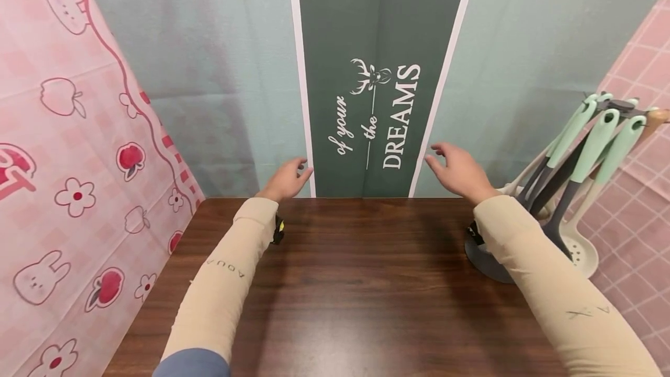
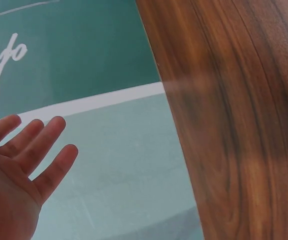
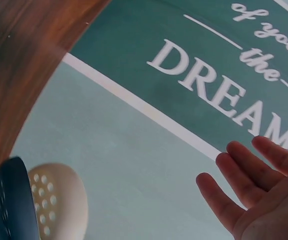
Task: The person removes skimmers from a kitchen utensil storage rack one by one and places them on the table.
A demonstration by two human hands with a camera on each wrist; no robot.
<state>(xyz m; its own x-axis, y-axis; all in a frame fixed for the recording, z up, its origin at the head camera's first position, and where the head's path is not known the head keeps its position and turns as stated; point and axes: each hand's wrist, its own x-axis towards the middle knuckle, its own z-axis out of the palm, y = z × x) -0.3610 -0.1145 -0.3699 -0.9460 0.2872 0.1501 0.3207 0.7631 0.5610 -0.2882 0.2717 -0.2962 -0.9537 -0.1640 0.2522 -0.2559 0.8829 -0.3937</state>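
My left hand (image 1: 286, 181) is held out over the far edge of the brown wooden table (image 1: 335, 284), its fingers relaxed and holding nothing. In the left wrist view its fingers (image 2: 46, 142) are spread apart in front of the pale green cloth. My right hand (image 1: 460, 173) reaches out at the far right, also with nothing in it. Its fingers (image 3: 243, 175) are loosely extended in the right wrist view. Nearest to the right forearm stands a rack of kitchen utensils with mint handles (image 1: 594, 144), partly hidden behind the sleeve.
A green cloth with white lettering (image 1: 366, 121) hangs beyond the table's far edge. Pink patterned cloth (image 1: 78, 191) borders the left side, and pink tile-patterned cloth (image 1: 628, 237) the right. A cream slotted spoon (image 1: 581, 255) hangs low on the rack, above its round dark base (image 1: 487, 263).
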